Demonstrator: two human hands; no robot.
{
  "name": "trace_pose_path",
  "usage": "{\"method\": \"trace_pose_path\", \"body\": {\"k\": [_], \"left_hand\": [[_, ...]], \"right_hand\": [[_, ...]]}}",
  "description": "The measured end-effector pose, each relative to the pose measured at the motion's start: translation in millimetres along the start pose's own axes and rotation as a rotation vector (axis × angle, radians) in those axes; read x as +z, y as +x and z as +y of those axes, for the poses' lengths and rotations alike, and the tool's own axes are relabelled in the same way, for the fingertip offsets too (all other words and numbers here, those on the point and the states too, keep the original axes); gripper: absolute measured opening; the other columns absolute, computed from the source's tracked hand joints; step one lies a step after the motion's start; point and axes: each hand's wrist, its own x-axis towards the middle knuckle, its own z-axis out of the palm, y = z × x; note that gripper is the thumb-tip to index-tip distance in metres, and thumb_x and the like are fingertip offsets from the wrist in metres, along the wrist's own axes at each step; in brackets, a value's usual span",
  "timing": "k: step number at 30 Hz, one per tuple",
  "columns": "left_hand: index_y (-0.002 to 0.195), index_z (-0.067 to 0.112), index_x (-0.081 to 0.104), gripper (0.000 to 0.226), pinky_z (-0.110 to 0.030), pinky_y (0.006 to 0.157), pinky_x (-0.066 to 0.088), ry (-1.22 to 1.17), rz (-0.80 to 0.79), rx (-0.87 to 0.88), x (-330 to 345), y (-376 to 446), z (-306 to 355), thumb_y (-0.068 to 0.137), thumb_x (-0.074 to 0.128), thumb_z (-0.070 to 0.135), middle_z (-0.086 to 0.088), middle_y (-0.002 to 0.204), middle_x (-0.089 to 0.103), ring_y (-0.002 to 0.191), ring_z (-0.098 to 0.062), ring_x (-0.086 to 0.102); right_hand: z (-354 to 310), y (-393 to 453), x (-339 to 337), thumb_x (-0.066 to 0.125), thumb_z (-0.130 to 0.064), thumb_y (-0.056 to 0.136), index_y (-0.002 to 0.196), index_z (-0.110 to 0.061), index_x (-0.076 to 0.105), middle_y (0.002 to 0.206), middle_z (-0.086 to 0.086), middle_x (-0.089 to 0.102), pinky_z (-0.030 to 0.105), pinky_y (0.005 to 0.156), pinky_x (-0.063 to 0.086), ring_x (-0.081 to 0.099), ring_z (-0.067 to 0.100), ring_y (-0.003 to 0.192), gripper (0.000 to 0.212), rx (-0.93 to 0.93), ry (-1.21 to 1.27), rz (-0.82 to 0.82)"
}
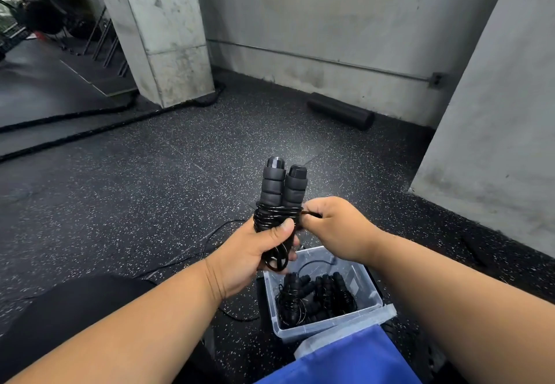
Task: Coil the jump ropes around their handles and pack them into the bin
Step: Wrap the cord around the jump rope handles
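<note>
The left hand [255,251] was closed around the lower part of two black handles [282,185], held upright and side by side above the floor [150,173]. Cord [276,214] was wound around them just above the grip. The right hand [333,227] pinched the cord's end beside the coil. Below stood a clear bin [372,293] holding more coiled ropes [315,296].
</note>
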Motion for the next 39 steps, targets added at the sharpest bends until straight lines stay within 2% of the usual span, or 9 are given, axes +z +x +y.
{"method": "trace_pose_path", "body": {"k": [2,4,7,10,20,25,31,36,39], "left_hand": [[0.126,0.016,0.06,0.051,-0.038,0.069,0.053,0.054,0.047,0.023,-5.0,3.0,1.8,0.088,0.078,0.045,-0.008,0.095,0.068,0.082,-0.023,0.067],[0.124,0.029,0.061,0.047,-0.041,0.076,0.053,0.172,0.112,0.063,-16.9,8.6,1.5,0.087,0.082,0.047,-0.002,0.095,0.069,0.088,-0.025,0.065],[0.123,0.053,0.055,0.055,-0.044,0.093,0.056,0.417,0.137,0.065,-31.7,14.0,0.3,0.078,0.085,0.055,0.011,0.101,0.074,0.096,-0.017,0.07],[0.134,0.056,0.04,0.067,-0.03,0.076,0.055,0.732,0.105,-0.006,-30.4,10.7,0.3,0.084,0.084,0.047,0.012,0.098,0.074,0.08,-0.007,0.068],[0.129,0.048,0.05,0.059,-0.026,0.073,0.041,1.488,-0.351,-0.045,-9.9,-5.4,8.9,0.081,0.085,0.044,0.018,0.092,0.066,0.079,-0.008,0.058],[0.116,0.051,0.053,0.056,-0.02,0.08,0.052,1.209,-0.38,0.031,-3.1,-9.1,-0.6,0.075,0.091,0.043,0.02,0.1,0.071,0.084,0.003,0.065],[0.138,0.04,0.048,0.078,-0.037,0.103,0.053,0.843,-0.237,0.08,5.7,-9.7,-0.7,0.075,0.092,0.052,0.016,0.121,0.069,0.113,-0.001,0.066],[0.136,0.038,0.037,0.078,-0.02,0.09,0.053,0.724,-0.069,0.081,8.2,-10.5,1.5,0.08,0.091,0.045,0.012,0.116,0.069,0.101,0.007,0.066],[0.156,0.052,0.012,0.106,-0.015,0.097,0.049,0.674,-0.031,0.118,6.7,-8.4,-3.8,0.083,0.088,0.045,0.018,0.12,0.071,0.11,0.007,0.066]], "right_hand": [[-0.2,-1.9,-3.1,0.06,-0.031,0.101,0.07,-0.021,0.061,0.063,-0.005,0.062,0.037,0.066,0.053,0.053,0.011,0.061,0.032,0.06,0.084,-0.042],[-7.0,-4.2,-11.4,0.06,-0.041,0.101,0.069,-0.021,0.054,0.058,-0.01,0.054,0.032,0.057,0.041,0.045,0.007,0.053,0.038,0.005,-0.104,-0.036],[-17.8,-6.2,-19.6,0.052,-0.049,0.102,0.076,-0.023,0.054,0.068,-0.007,0.059,0.033,0.058,0.041,0.056,0.013,0.064,0.036,-0.153,-0.553,-0.059],[-26.9,-6.3,-22.3,0.054,-0.051,0.099,0.091,-0.026,0.062,0.087,-0.007,0.066,0.033,0.068,0.048,0.064,0.021,0.082,0.027,-0.298,-0.816,-0.137],[-41.2,-8.0,-27.3,0.09,-0.049,0.069,0.081,-0.025,0.071,0.068,-0.013,0.064,0.021,0.054,0.038,0.054,0.004,0.061,0.032,-0.212,-0.517,-0.421],[-13.3,1.0,-26.7,0.089,-0.023,0.078,0.076,-0.02,0.063,0.065,0.0,0.056,0.025,0.05,0.036,0.047,0.011,0.055,0.026,0.017,0.129,-0.601],[5.6,2.3,-12.8,0.064,-0.016,0.087,0.081,-0.014,0.057,0.073,-0.003,0.062,0.021,0.06,0.049,0.057,0.009,0.063,0.009,0.139,0.788,-0.525],[9.9,5.5,10.1,0.058,-0.022,0.103,0.087,-0.018,0.062,0.08,-0.002,0.064,0.029,0.071,0.049,0.057,0.012,0.077,0.017,0.2,0.9,-0.431],[20.1,9.2,14.7,0.049,-0.019,0.108,0.08,-0.024,0.062,0.071,-0.001,0.051,0.024,0.052,0.029,0.042,0.009,0.061,0.03,0.297,0.707,-0.351]]}}
